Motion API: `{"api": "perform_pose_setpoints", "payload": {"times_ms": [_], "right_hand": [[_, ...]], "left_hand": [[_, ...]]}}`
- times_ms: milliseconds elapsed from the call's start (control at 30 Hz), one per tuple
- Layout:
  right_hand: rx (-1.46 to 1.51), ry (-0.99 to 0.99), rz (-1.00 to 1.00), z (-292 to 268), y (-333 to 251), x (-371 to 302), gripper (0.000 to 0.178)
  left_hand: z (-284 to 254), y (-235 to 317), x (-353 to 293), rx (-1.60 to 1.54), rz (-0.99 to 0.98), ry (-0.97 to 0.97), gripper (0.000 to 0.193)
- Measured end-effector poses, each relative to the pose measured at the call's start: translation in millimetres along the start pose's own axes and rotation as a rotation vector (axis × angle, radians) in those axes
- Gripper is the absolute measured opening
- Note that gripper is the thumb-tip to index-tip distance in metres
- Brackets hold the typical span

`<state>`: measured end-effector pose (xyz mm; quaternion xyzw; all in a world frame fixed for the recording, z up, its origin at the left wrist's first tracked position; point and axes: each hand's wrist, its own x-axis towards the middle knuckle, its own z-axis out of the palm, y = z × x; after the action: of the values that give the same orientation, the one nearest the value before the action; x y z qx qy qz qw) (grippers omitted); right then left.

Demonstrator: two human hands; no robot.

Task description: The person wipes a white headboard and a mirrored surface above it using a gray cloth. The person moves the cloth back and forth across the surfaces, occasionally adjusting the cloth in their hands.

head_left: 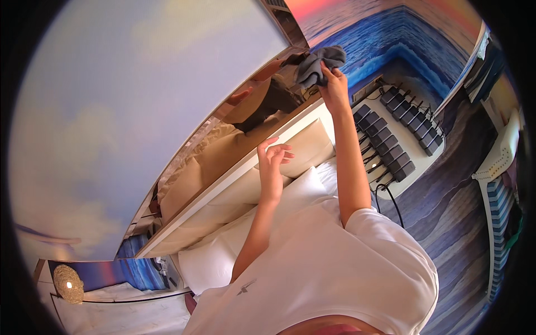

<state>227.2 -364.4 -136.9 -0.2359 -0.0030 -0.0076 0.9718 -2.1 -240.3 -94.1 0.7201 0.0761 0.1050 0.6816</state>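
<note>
My right hand [334, 88] is stretched far up with its fingers closed on a crumpled dark grey cloth [320, 66]. The cloth is at the upper right end of a long mirror strip [223, 131] on the wall; whether it presses on the glass is hard to tell. My left hand [271, 163] is raised in front of the padded cream headboard [301, 148], near its white top edge. Its fingers are apart and loosely bent, with nothing in them. The mirror reflects the headboard and part of a person.
White pillows [206, 265] lie against the headboard. To the right, a white tabletop [421, 163] carries rows of dark blocks [385, 142] with cables. A large pale panel [145, 100] spreads at the upper left. A round woven lamp [68, 283] glows at the lower left.
</note>
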Motion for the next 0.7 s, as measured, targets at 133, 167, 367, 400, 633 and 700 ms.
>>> {"api": "perform_pose_setpoints", "payload": {"times_ms": [133,167,367,400,633,700], "right_hand": [[-0.026,-0.11,0.024,19.6,-17.7,-12.7,0.013],[-0.038,-0.112,0.013,19.7,-15.7,-12.9,0.013],[-0.174,-0.096,0.042,-38.7,5.2,7.8,0.01],[-0.146,-0.031,0.042,-47.8,8.8,6.1,0.008],[-0.583,-0.067,-0.002,-93.5,39.6,-2.7,0.018],[-0.527,-0.095,-0.138,-31.5,12.9,-3.0,0.025]], "left_hand": [[-2.3,-6.2,-0.5,0.002,-0.034,0.004,0.034],[0.1,-4.9,0.0,0.003,-0.039,-0.001,0.034],[5.2,-3.5,4.0,-0.008,-0.025,-0.034,0.034],[4.7,-4.4,4.0,-0.006,-0.024,-0.037,0.034],[8.6,-8.9,2.9,-0.011,-0.05,-0.088,0.033],[6.6,-9.7,1.8,-0.007,-0.041,-0.093,0.033]]}}
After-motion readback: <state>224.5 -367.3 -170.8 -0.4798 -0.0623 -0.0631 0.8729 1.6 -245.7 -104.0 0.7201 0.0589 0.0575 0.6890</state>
